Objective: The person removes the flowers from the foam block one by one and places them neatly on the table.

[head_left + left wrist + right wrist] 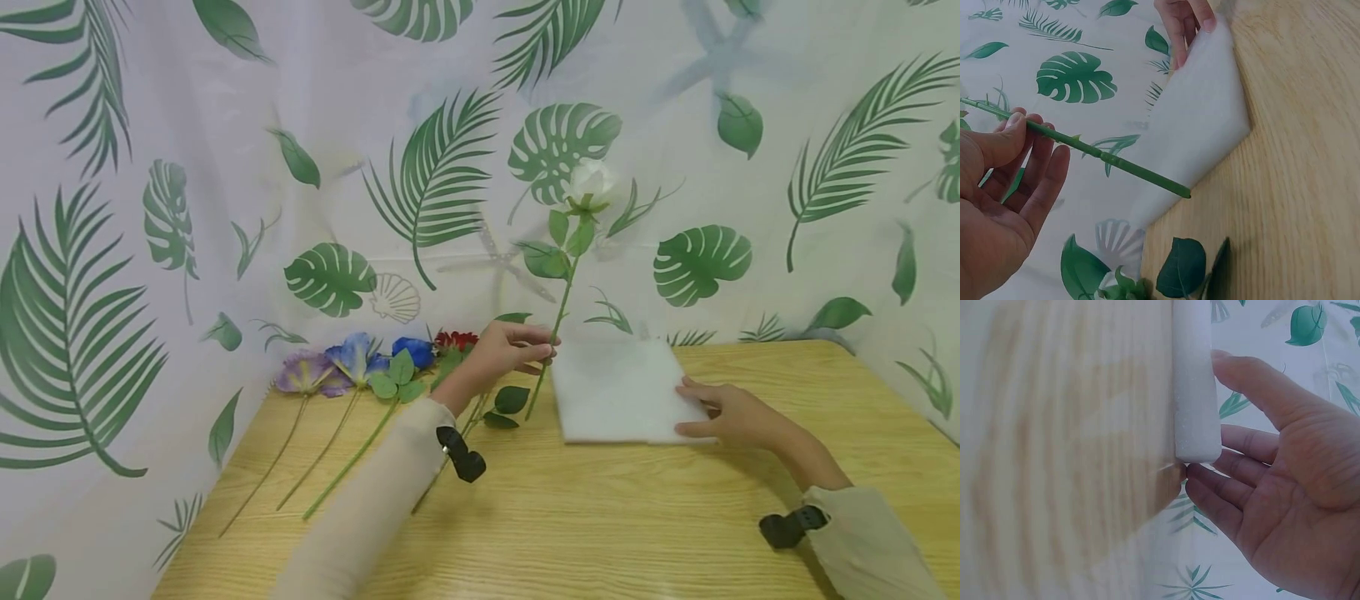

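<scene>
Head view is showing the left hand (pixel 504 350) pinching the green stem of a white rose (pixel 590 185) between thumb and fingers, keeping the flower upright and tilted a little toward one o'clock, its bloom standing against the leaf-print curtain (pixel 150 167). The stem's lower end is hanging just beside the near-left corner of a white foam block (pixel 618 390), which is lying flat on the wooden table (pixel 600 517). The right hand (pixel 731 412) is resting at the block's four o'clock corner, fingers fairly straight and pressing against its edge, thumb on top; the two hands are sitting apart, with the block between them.

Left wrist view is showing the thumb and fingers (pixel 1019 125) closing round the stem, whose cut tip is pointing toward the block and hovering over its edge. Right wrist view is showing the palm open and the fingers (pixel 1222 487) touching the block's rounded corner.

At nine o'clock from the left hand, purple, blue and red flowers (pixel 360 358) are lying in a row on the table, heads toward the curtain. Two dark leaves (pixel 510 404) are lying under the left wrist.
</scene>
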`<state>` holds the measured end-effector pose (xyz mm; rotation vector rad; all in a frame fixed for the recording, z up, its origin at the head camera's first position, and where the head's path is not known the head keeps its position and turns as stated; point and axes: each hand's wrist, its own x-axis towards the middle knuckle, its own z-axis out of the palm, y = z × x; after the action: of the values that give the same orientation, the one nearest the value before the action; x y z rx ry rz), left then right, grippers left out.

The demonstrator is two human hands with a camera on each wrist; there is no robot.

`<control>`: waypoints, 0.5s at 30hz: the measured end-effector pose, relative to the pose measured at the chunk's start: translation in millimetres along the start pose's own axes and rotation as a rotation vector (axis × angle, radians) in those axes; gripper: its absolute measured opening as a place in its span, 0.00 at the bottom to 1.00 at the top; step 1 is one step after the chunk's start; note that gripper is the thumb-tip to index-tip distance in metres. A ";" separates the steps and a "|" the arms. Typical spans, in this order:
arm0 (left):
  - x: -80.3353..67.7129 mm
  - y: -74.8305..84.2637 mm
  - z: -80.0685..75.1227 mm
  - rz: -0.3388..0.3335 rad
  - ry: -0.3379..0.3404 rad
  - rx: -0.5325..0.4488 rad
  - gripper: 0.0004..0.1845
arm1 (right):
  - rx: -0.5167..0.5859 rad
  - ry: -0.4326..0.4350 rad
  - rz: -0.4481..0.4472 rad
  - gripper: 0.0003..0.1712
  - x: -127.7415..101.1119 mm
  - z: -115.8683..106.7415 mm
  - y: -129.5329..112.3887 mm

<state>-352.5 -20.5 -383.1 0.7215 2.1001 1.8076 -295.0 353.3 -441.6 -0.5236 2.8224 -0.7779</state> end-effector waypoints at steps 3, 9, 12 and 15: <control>-6.1 -2.8 -2.1 -0.012 -0.006 0.011 0.17 | 0.002 0.001 -0.006 0.52 -0.7 -0.3 -0.6; -17.2 -7.5 -7.3 -0.047 -0.017 0.038 0.16 | -0.001 0.000 -0.003 0.52 -2.0 -1.4 -2.7; -22.7 -9.1 -11.8 -0.069 -0.024 0.046 0.18 | -0.003 -0.001 -0.005 0.52 -1.6 -1.0 -3.3; -27.3 -10.2 -16.7 -0.084 -0.027 0.063 0.18 | -0.003 -0.002 -0.007 0.52 -1.3 -1.2 -3.4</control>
<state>-340.1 -50.0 -393.2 0.6596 2.1446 1.6857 -293.1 351.6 -438.7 -0.5349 2.8218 -0.7747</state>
